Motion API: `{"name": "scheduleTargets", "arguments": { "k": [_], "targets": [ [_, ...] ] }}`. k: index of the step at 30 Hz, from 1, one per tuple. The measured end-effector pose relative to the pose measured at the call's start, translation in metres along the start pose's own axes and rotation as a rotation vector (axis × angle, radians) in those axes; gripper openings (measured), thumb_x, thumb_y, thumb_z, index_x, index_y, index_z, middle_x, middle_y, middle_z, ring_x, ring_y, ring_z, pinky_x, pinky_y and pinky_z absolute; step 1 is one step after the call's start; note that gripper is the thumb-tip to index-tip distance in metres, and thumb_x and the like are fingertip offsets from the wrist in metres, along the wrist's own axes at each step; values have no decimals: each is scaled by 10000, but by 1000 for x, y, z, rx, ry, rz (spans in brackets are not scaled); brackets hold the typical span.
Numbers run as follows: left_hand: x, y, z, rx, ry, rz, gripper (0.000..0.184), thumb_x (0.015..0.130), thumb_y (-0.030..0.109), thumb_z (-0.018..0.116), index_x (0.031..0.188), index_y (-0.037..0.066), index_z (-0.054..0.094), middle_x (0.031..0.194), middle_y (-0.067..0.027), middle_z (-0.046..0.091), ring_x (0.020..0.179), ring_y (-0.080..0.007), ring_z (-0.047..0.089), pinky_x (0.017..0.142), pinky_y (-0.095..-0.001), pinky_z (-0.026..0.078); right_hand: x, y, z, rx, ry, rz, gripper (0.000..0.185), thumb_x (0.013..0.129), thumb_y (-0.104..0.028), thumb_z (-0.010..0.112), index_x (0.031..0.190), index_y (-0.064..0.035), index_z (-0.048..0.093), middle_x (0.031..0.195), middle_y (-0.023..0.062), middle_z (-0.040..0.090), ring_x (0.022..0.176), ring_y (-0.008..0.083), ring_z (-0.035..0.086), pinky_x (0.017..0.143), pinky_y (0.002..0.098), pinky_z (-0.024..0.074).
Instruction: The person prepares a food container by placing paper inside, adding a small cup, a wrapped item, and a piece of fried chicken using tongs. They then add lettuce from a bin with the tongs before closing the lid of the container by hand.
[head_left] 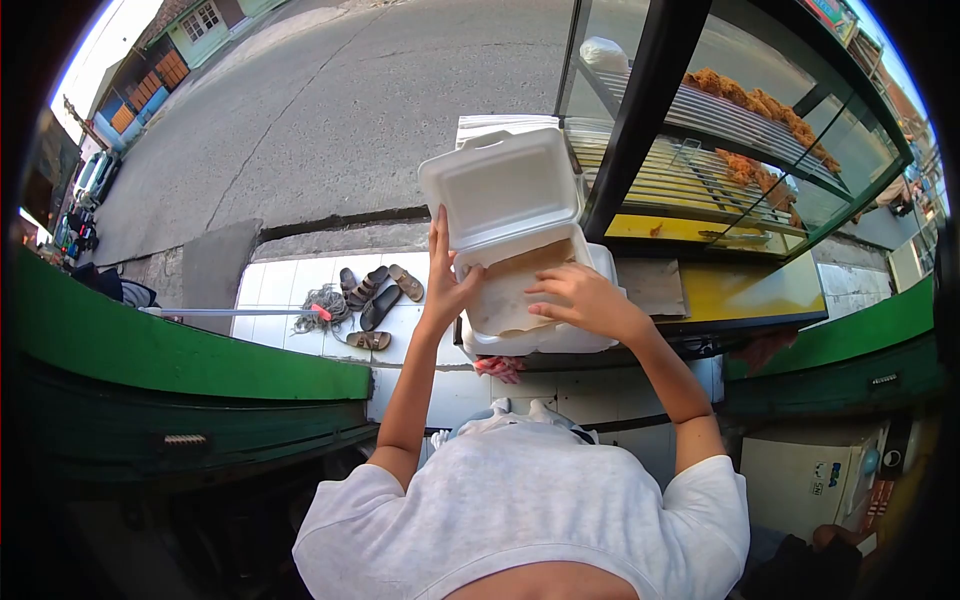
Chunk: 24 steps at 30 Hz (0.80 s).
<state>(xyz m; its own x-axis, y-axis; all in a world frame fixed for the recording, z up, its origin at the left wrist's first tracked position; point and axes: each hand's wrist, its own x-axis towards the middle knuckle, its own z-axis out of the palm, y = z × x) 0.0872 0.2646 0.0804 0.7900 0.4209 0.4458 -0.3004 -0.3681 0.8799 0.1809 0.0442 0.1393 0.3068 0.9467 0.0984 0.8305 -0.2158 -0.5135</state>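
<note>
A white foam takeaway box (pixel 515 187) stands with its lid raised, on top of what look like more white foam boxes (pixel 603 262). Brown food paper (pixel 510 295) lines its base. My left hand (pixel 450 275) grips the box's left side, thumb over the rim and fingers stretched up along the lid's edge. Over the right part of the paper lies my right hand (pixel 585 298), its fingers apart and touching the paper, with nothing held.
At right stands a glass display case (pixel 745 130) with fried food (pixel 765 100) on racks. Several sandals (pixel 378 307) and a mop (pixel 325 310) lie on white tiles at left. Green panels (pixel 180 330) flank me. A pinkish cloth (pixel 500 368) hangs below the boxes.
</note>
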Motion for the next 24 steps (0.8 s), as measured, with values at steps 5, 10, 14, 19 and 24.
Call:
{"name": "scheduleTargets", "arguments": {
  "k": [5, 10, 14, 19, 24],
  "targets": [
    [-16, 7, -20, -100, 167, -97, 970, 645, -132, 533, 1483, 92, 99, 1431, -121, 205, 1226, -241, 430, 985, -363, 463, -8, -10, -13, 174, 160, -192, 291, 865, -310, 622, 1085, -123, 663, 1188, 117, 580, 1128, 289, 516, 1003, 405, 374],
    [-41, 7, -52, -3, 347, -123, 925, 682, -128, 523, 1483, 102, 122, 1454, -125, 191, 1152, -250, 515, 925, -333, 497, -11, -3, -33, 377, 280, -156, 227, 836, -149, 664, 1056, -91, 665, 1181, 108, 582, 1127, 271, 537, 956, 380, 420],
    [-59, -8, -73, 79, 470, -158, 920, 678, -127, 520, 1483, 103, 139, 1439, -144, 214, 1191, -246, 476, 954, -342, 474, 19, 15, -29, 399, 479, -209, 193, 818, -37, 651, 1008, -62, 670, 1076, 121, 621, 1030, 255, 602, 887, 346, 468],
    [-39, -5, -97, 82, 504, -164, 941, 652, -121, 533, 1482, 97, 147, 1455, -147, 186, 1221, -244, 440, 980, -349, 452, 108, 38, -26, 343, 570, -186, 170, 833, -53, 616, 1000, -58, 649, 987, 111, 619, 888, 229, 624, 791, 335, 491],
    [0, -22, -120, 72, 497, -130, 928, 654, -114, 538, 1478, 85, 160, 1418, -143, 239, 1200, -240, 451, 972, -348, 460, 234, 112, 12, 215, 423, 49, 278, 779, -140, 637, 1038, -44, 608, 942, 149, 616, 867, 275, 620, 764, 364, 491]
  ]
}}
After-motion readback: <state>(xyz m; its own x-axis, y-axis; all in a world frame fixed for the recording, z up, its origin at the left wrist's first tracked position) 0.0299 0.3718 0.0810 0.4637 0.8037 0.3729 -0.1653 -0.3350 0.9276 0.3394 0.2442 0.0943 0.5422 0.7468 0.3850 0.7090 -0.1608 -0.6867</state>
